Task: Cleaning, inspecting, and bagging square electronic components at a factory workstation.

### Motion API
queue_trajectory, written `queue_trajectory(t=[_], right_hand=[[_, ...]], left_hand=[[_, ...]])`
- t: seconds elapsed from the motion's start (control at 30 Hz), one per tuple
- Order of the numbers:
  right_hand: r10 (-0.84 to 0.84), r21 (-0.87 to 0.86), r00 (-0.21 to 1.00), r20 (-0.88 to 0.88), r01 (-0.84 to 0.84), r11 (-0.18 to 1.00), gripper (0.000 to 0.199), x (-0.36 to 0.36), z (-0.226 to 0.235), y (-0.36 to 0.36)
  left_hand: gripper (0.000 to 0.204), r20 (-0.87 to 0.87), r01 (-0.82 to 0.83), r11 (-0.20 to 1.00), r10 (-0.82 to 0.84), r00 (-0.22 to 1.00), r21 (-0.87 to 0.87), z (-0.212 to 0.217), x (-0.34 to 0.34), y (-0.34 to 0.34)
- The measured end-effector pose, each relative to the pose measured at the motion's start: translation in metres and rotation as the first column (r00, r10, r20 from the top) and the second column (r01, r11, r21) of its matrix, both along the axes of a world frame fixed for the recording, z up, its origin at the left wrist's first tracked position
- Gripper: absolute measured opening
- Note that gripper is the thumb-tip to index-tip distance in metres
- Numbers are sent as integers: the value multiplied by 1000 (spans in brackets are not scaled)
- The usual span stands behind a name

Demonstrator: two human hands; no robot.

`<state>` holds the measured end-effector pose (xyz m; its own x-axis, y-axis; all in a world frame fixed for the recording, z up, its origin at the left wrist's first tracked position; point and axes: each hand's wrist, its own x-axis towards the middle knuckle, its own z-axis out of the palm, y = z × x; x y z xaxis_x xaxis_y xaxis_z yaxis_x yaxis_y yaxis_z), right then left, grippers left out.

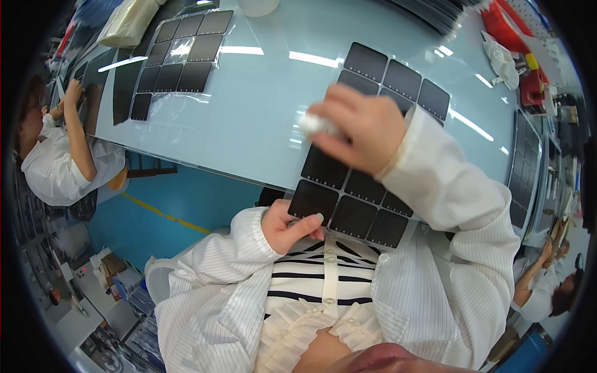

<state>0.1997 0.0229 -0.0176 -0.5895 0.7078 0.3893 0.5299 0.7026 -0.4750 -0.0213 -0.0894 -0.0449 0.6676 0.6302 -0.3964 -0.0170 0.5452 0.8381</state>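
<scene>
A sheet of dark, round-cornered square panels [352, 216], set in rows, reaches from the glossy table over its near edge toward my body. My left hand [287, 229] pinches its near left corner, thumb on top and fingers beneath. Above the sheet's left side, my right hand [360, 127] is closed round a small white wad [317, 124], perhaps cloth or tissue. Motion blurs the wad, and I cannot tell whether it touches the panels. My right hand and sleeve cover some of the middle panels.
Another sheet of dark panels [181, 53] lies under clear film at the far left, near a pale plastic-wrapped bundle [129, 23]. Red bins [505, 25] and crumpled white material [501, 62] are at the far right. People in white work at the left [71, 163] and lower right [533, 289].
</scene>
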Motion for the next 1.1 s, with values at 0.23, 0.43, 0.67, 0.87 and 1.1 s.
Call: queue_trajectory(t=[0.23,0.43,0.67,0.87,1.1], right_hand=[[-104,60,976,194,94,994,30,12,23,22],[-321,143,946,42,312,939,26,23,-4,49],[-541,75,837,88,536,841,31,30,22,55],[154,-68,974,169,-144,987,31,12,9,-53],[-833,164,549,74,817,553,35,207,-5,-17]], left_hand=[[19,-12,118,990,-118,993,74,6,14,-2],[20,3,61,994,-61,998,96,7,18,-5],[19,-51,39,990,-32,998,133,2,17,-8],[23,-58,0,994,6,998,111,1,20,-11],[32,-116,-16,992,31,993,128,4,24,-16]])
